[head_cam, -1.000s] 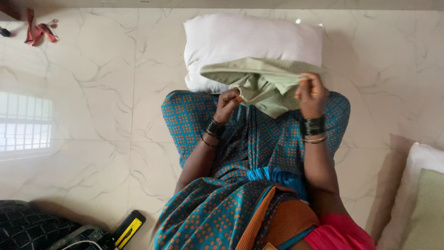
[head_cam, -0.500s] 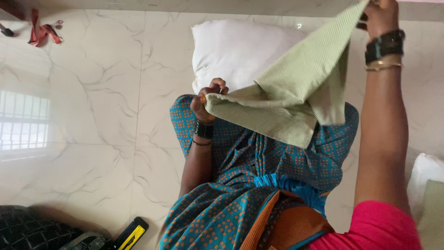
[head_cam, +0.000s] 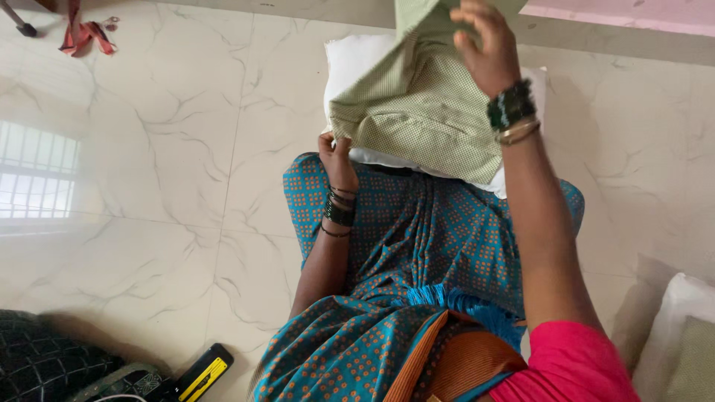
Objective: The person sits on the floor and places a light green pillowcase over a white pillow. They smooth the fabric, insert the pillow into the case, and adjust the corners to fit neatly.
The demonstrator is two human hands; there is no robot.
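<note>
The right hand was raised with its fingers curled over the top edge of a green checked pillow cover, pinching the cloth, while the left hand gripped the cover's lower left corner in a closed fist. The cover hung stretched between both hands, draped over the front of a white pillow that rested against the person's lap on the pale marble floor. Well apart lay a red ribbon at upper left, a yellow-and-black tool at the bottom edge, and another white pillow at lower right.
</note>
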